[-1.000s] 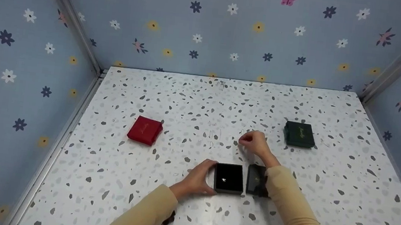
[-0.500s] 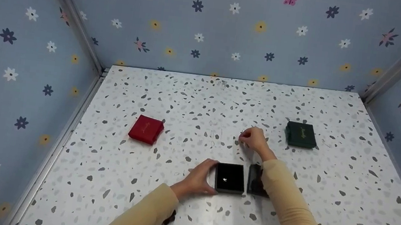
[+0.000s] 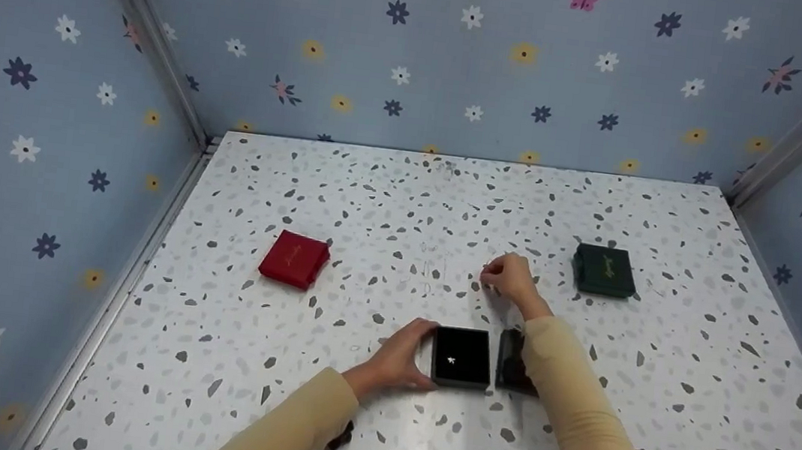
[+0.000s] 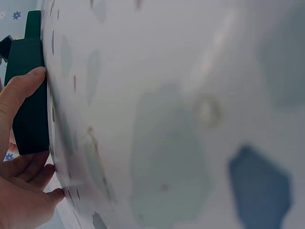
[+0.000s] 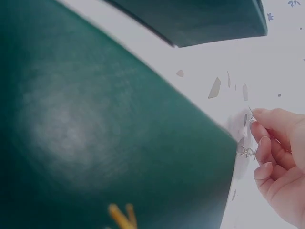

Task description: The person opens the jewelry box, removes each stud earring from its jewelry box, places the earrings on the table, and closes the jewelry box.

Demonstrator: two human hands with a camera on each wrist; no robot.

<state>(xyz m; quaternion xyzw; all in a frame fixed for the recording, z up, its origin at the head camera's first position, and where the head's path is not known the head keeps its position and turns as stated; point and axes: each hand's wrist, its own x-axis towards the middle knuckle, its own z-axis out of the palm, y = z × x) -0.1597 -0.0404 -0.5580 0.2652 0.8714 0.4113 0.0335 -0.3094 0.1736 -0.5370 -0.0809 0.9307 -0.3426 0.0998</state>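
An uncovered square jewellery box [image 3: 461,358] with a black lining stands on the table. A tiny silver piece [image 3: 451,360] lies on the lining. My left hand [image 3: 397,357] holds the box at its left side, thumb at the near corner and fingers at the far one; in the left wrist view the thumb [image 4: 21,90] lies against its dark green wall [image 4: 31,114]. Beyond the box, low over the table, my right hand [image 3: 510,277] pinches a thin silver earring-like piece [image 5: 248,151]; its exact kind is unclear. The box's dark lid [image 3: 510,362] sits just right of it, partly hidden by my right forearm.
A red box [image 3: 295,260] lies at the left, and a dark green box [image 3: 604,271] with gold lettering at the right. Something small and dark [image 3: 340,437] shows beside my left sleeve. Flower-patterned walls [image 3: 435,55] bound the speckled white table [image 3: 388,208].
My right hand has shifted very slightly away from me, and its forearm now covers more of the lid. My left hand keeps its hold on the box. The head view has drifted a little.
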